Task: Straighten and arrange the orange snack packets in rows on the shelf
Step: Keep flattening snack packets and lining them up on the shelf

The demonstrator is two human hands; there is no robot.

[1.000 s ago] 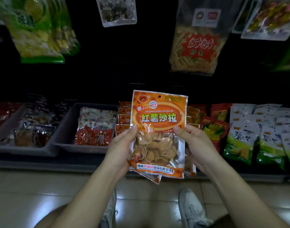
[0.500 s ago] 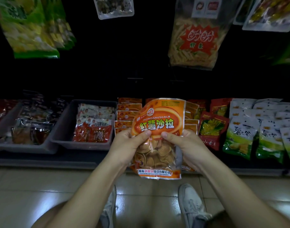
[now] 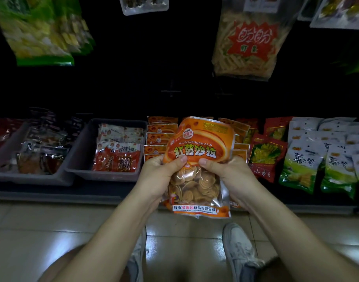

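I hold an orange snack packet [image 3: 198, 165] upright in front of the low shelf [image 3: 52, 193], its clear window showing round crisps. My left hand [image 3: 161, 176] grips its left side and my right hand [image 3: 227, 176] grips its right side, both thumbs pressed on the front near the middle. More packets seem stacked behind it, their edges peeking out at the bottom. A row of flat orange packets [image 3: 161, 135] lies on the shelf just behind, with more orange packets [image 3: 240, 139] to the right, partly hidden.
Two grey bins [image 3: 79, 159] with red and white sachets stand left of the orange rows. Red packets [image 3: 266, 157] and green-white bags [image 3: 302, 165] lie to the right. Large bags [image 3: 245, 43] hang above. My shoes [image 3: 238, 251] stand on the tiled floor.
The held packet has come lower and its top edge has bent back. Both thumbs have slid inward toward the packet's middle.
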